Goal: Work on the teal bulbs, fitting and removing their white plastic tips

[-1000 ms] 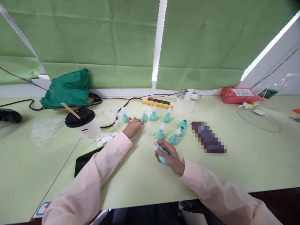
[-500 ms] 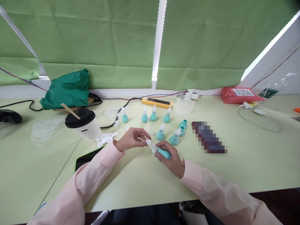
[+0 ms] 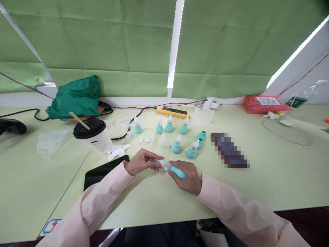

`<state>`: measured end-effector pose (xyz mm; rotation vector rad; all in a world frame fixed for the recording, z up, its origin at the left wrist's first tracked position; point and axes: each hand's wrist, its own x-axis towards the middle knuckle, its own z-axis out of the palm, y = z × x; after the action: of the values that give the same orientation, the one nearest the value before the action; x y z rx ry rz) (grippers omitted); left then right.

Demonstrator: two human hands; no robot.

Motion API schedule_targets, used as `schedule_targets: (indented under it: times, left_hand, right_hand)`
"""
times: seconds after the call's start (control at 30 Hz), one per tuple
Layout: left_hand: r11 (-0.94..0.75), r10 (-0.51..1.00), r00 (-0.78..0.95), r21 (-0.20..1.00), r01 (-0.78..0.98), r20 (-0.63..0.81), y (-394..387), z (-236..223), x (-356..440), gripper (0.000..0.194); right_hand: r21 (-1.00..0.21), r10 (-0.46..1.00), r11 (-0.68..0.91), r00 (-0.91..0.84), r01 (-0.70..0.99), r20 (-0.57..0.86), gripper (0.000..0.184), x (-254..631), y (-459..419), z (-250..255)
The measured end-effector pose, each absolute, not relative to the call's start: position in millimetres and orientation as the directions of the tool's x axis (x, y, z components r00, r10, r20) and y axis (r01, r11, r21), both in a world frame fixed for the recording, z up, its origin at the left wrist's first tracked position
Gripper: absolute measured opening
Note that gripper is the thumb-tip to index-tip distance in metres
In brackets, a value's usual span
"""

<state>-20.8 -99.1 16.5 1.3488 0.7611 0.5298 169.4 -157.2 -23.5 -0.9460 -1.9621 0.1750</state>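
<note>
My right hand (image 3: 189, 176) is wrapped round a teal rubber bulb (image 3: 178, 171) that lies on its side, neck pointing left. My left hand (image 3: 142, 161) pinches a small clear white tip (image 3: 159, 162) against the bulb's neck. Both hands hover just above the pale green table (image 3: 154, 202). Behind them stand several more teal bulbs with white tips (image 3: 176, 146), and two bulbs without tips (image 3: 202, 136). A few loose white tips (image 3: 144, 140) lie on the table beyond my left hand.
A paper cup with a black lid (image 3: 93, 134) stands at the left, a dark phone (image 3: 104, 171) in front of it. A green bag (image 3: 73, 97), cables, a yellow power strip (image 3: 172, 112), a clear tub (image 3: 203, 116) and a red packet (image 3: 264, 103) line the back.
My left hand came back from the loose tips near the back row, carrying a white tip, and now holds it at the neck of the bulb, which my right hand has tilted leftward.
</note>
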Motion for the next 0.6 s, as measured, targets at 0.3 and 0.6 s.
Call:
schedule_targets:
  times: [0.3, 0.6]
  left_hand:
    - [0.237, 0.648, 0.717, 0.962, 0.133, -0.259, -100, 19, -23, 0.032]
    - [0.253, 0.652, 0.729, 0.966, 0.050, -0.209, -104, 16, -21, 0.031]
  right_hand:
    - [-0.510, 0.669, 0.735, -0.359, 0.447, 0.651, 0.022, 170, -154, -19]
    - [-0.851, 0.893, 0.443, -0.218, 0.283, 0.393, 0.019, 166, -156, -9]
